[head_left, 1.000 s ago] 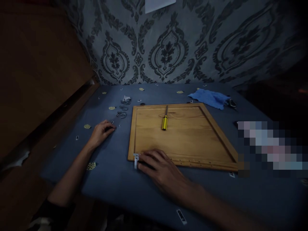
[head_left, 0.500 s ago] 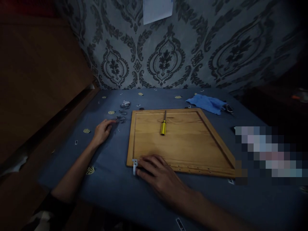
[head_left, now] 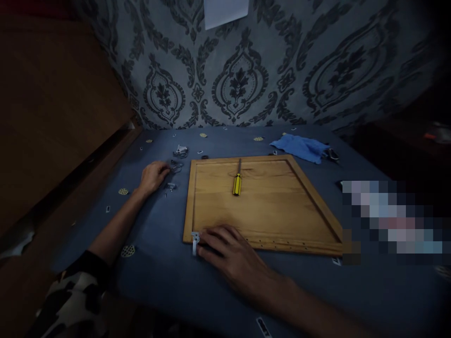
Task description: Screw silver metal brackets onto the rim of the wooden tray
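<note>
My right hand (head_left: 232, 256) lies over the near left edge of a wooden cabinet door panel (head_left: 268, 216). Its thumb and fingers grip a silver metal hinge (head_left: 195, 241) at the panel's corner. Further back on the left, my left hand (head_left: 154, 176) has its fingers curled together beside some small metal hardware (head_left: 176, 167). What the fingertips hold, if anything, is too dark and small to make out. Another metal piece (head_left: 171, 187) lies just in front of that hand. On the panel rests a yellow-handled screwdriver (head_left: 237, 184), its shaft pointing to the wall.
More metal hardware (head_left: 181, 150) sits behind the left hand. A blue cloth (head_left: 301, 148) and a dark object (head_left: 331, 153) lie at the back right. Pixelation covers something (head_left: 391, 216) on the right. Patterned wallpaper (head_left: 239, 84) rises behind the blue table covering (head_left: 148, 263); brown furniture (head_left: 59, 103) borders the left.
My left hand has shifted slightly away from me along the hardware, with its pointing finger now curled in. One metal piece lies closer to me. My right hand stays on the hinge.
</note>
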Available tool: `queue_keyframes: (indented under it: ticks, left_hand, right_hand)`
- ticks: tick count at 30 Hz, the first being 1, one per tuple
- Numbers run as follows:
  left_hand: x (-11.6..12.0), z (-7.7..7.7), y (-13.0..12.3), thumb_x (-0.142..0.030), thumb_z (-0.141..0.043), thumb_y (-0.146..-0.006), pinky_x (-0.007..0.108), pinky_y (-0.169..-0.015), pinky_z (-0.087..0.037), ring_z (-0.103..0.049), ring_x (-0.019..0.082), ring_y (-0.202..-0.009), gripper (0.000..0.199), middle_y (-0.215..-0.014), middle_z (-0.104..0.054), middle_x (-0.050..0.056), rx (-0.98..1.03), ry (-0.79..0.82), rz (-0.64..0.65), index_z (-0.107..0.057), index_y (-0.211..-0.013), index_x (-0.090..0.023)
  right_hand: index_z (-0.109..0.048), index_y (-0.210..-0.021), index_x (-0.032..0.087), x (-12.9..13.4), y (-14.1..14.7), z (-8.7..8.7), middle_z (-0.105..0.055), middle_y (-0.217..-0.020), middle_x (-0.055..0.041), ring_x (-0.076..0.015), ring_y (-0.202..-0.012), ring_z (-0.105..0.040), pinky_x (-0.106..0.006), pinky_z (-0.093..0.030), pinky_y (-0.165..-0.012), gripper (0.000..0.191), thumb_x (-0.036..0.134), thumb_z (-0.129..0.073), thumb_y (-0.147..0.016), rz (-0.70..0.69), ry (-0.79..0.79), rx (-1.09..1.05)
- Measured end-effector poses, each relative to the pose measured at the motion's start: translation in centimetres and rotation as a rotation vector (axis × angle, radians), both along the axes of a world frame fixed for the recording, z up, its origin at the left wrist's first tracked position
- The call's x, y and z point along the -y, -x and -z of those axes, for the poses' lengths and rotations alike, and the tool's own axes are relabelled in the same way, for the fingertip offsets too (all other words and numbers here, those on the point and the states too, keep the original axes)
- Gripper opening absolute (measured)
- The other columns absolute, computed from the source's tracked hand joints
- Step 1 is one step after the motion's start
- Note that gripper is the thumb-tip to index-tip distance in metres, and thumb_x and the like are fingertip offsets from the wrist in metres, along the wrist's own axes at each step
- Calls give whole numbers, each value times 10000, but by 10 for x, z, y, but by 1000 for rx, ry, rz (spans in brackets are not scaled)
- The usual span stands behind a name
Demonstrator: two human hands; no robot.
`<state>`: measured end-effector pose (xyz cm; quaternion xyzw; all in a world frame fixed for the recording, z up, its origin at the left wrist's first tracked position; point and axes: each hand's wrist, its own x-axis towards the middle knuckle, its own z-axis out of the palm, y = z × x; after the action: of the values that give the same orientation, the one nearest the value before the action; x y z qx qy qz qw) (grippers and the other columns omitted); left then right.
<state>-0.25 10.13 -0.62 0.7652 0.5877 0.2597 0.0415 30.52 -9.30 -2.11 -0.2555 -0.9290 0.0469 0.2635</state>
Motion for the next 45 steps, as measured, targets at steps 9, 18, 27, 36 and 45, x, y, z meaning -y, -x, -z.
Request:
queue_keyframes:
  ticks: [9,18,27,36,45]
  left_hand:
    - [-6,-13,9,-298,-608,-868,337,-841,-474,-628,247,-935,255,-993,-723,67,14,24,20,-729,-1080,-220]
    - [34,-15,19,-439,-688,-812,288,-718,-492,-630,197,-802,266,-895,-696,37,58,225,230,-759,-941,-218]
    - [11,1,11,-272,-557,-869,342,-840,-497,-623,238,-901,248,-964,-711,66,57,85,45,-727,-1033,-200]
    - [5,7,14,-139,-483,-803,369,-874,-507,-607,234,-880,238,-897,-656,69,86,39,-22,-715,-815,-193]
    - [35,-14,12,-488,-603,-863,291,-691,-468,-608,202,-822,348,-983,-697,60,166,203,146,-723,-982,-185]
  right_hand:
    - [-690,-1170,183,-1,1,-3,-731,-1228,-74,-230,-1133,-606,-403,-522,-982,211,212,-523,-1045,5,-65,-62]
    - [-674,-1226,199,-1,-1,1,-716,-1267,-85,-237,-1194,-597,-427,-503,-1008,231,199,-546,-1034,4,-37,-28]
    - [-679,-1226,193,0,-1,-3,-720,-1267,-94,-235,-1202,-598,-423,-501,-1004,229,212,-563,-1029,-2,-24,-11]
    - [-678,-1218,185,0,-1,-2,-719,-1273,-85,-236,-1183,-602,-416,-507,-1005,228,224,-538,-1042,0,-43,-31]
    - [-685,-1185,183,-1,0,-5,-724,-1258,-82,-222,-1154,-612,-398,-509,-989,227,207,-500,-1056,5,-44,-24]
